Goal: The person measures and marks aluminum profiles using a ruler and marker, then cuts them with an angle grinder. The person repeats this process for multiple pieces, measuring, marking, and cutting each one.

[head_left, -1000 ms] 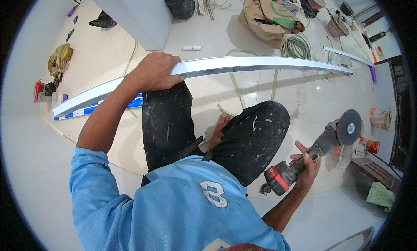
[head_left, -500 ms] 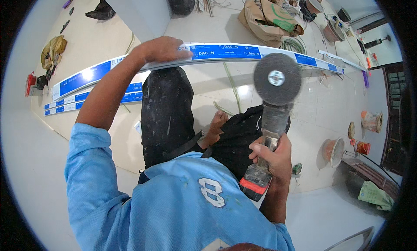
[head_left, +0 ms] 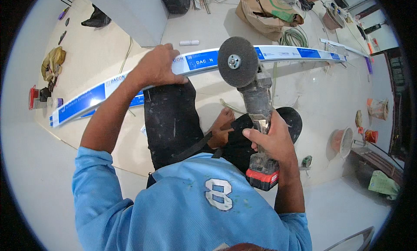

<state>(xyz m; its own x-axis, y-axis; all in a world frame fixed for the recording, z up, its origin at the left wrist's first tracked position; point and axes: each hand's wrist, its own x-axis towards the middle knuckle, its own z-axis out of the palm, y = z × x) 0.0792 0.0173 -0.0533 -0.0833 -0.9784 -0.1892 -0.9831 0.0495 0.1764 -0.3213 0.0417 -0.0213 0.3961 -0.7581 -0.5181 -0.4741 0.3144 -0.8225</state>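
Observation:
My left hand [head_left: 161, 68] is closed over a long metal profile [head_left: 286, 53] wrapped in blue and white film. The strip runs across the view, with my black-trousered knee [head_left: 171, 108] just below the hand. My right hand [head_left: 276, 138] grips the body of a cordless angle grinder [head_left: 256, 99], which has a red and black battery at its lower end. Its dark cutting disc [head_left: 245, 62] overlaps the profile to the right of my left hand; whether they touch, I cannot tell. Further blue and white profiles [head_left: 138, 100] show partly from beneath the held one.
Beyond the profile, a brown paper sack [head_left: 260, 12] lies beside a coil of green hose [head_left: 293, 37]. A small white cylinder [head_left: 189, 42] rests near a pillar [head_left: 147, 21]. To the right are a bucket [head_left: 342, 142] and a red container [head_left: 370, 136]. My bare foot [head_left: 224, 119] is below the profile.
The grinder has moved left and its disc has tilted across the profile. My left hand has shifted slightly left, and the profile's left end has swung nearer, covering more of the other profiles.

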